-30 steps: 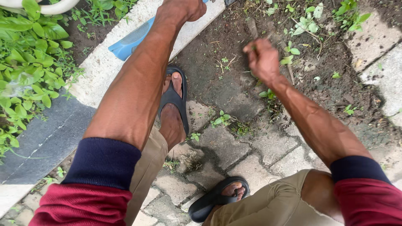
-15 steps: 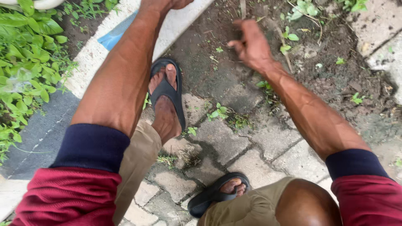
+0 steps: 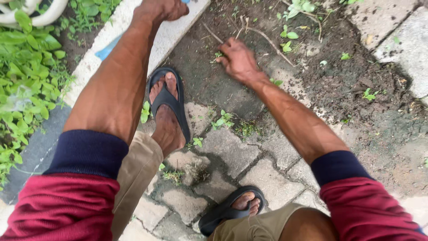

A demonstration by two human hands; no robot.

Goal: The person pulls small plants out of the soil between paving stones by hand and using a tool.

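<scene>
My left hand (image 3: 162,10) reaches to the top edge of the view and is closed on a blue plastic scoop (image 3: 107,51), which lies on the white curb (image 3: 96,67) and is mostly hidden under my forearm. My right hand (image 3: 238,58) is down on the dark soil. Its fingers are curled, with the fingertips pinched at a small green weed (image 3: 217,55). Thin brown twigs (image 3: 267,40) lie on the soil just beyond that hand.
My feet in black sandals (image 3: 171,100) (image 3: 232,209) stand on cracked paving stones (image 3: 232,151) with small weeds (image 3: 225,119) in the joints. Leafy plants (image 3: 26,67) and a white hose (image 3: 31,13) are at the left, and concrete slabs (image 3: 401,49) at the right.
My right hand has dropped from above the soil and moved left, down to the small weed. The view has shifted, and my left hand stays on the blue scoop.
</scene>
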